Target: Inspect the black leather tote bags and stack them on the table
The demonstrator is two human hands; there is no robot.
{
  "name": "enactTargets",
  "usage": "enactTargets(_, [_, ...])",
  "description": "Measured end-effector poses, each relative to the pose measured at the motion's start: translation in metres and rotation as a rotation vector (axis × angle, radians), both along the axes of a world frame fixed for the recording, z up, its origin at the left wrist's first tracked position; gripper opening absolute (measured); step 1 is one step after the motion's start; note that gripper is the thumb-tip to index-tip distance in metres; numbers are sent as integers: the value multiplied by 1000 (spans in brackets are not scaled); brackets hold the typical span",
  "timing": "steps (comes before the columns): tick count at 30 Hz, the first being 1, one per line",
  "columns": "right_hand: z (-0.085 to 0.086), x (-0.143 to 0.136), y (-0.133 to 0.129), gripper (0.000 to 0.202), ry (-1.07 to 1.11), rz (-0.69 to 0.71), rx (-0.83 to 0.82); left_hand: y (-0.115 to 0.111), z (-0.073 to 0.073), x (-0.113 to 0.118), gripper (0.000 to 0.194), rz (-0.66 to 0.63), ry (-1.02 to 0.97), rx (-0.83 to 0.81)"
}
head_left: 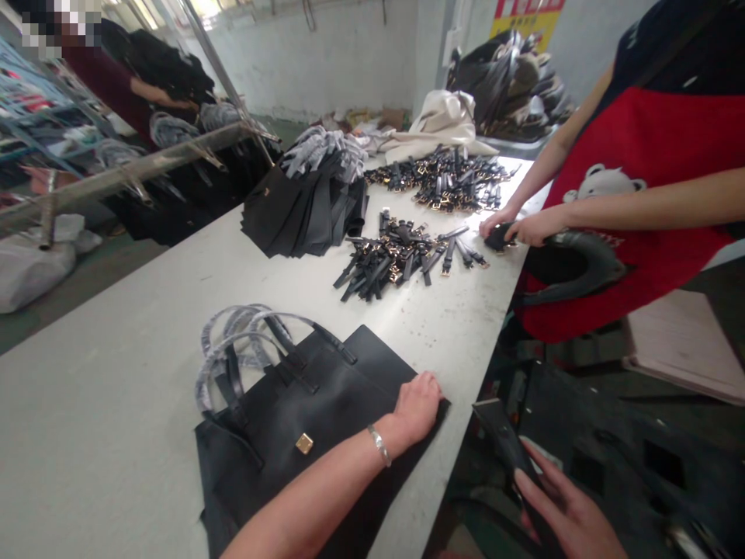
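Note:
Black leather bag panels (349, 396) lie stacked on the near part of the table, with plastic-wrapped handles (233, 334) at their left and a gold square clasp (303, 443) on the top one. My left hand (417, 404), a silver bracelet at its wrist, rests closed on the panels' right corner; what its fingers grip, if anything, is hidden. Beyond the table's right edge, my right hand (562, 505) holds a long black tool (504, 439) with a flat end, between thumb and fingers.
Buckled black straps (389, 260) lie in piles mid-table (140, 341). More panels (308, 206) with wrapped handles lie behind. A person in a red apron (657, 163) works at the right edge. A metal rack (133, 155) with hanging bags and another person are at the left.

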State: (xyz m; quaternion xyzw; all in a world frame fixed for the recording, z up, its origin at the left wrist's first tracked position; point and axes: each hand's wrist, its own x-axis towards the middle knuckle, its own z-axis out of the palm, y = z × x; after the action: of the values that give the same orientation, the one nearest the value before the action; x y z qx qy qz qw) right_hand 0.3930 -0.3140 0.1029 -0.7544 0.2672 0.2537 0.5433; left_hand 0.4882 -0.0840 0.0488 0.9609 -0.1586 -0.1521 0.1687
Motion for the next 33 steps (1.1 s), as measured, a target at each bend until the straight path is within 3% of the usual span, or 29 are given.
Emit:
enactTargets(10, [8, 8, 8, 87, 26, 21, 21, 9, 16, 3, 15, 135, 158, -133])
enactTargets(15, [13, 16, 13, 91, 30, 65, 47, 16, 21, 4, 19, 62, 213, -282])
enactTargets(17, [13, 18, 15, 92, 23, 76, 57, 20, 22, -3, 17, 4, 227, -347])
enactTargets(19, [12, 17, 14, 91, 29, 103, 50, 26, 21, -16, 11, 28, 165, -378])
enactTargets(21, [9, 15, 13, 87, 57, 149, 56, 33, 16, -35, 14, 133, 8, -307])
enactTargets(24, [3, 14, 13, 83, 117, 189, 95, 45, 3, -63, 42, 230, -208, -67])
enactTargets(27, [3, 23, 24, 76, 167, 210, 98, 52, -8, -78, 64, 170, -243, 59])
enactTargets(33, [15, 50, 51, 69, 144, 233, 120, 57, -10, -79, 64, 118, -247, 105])
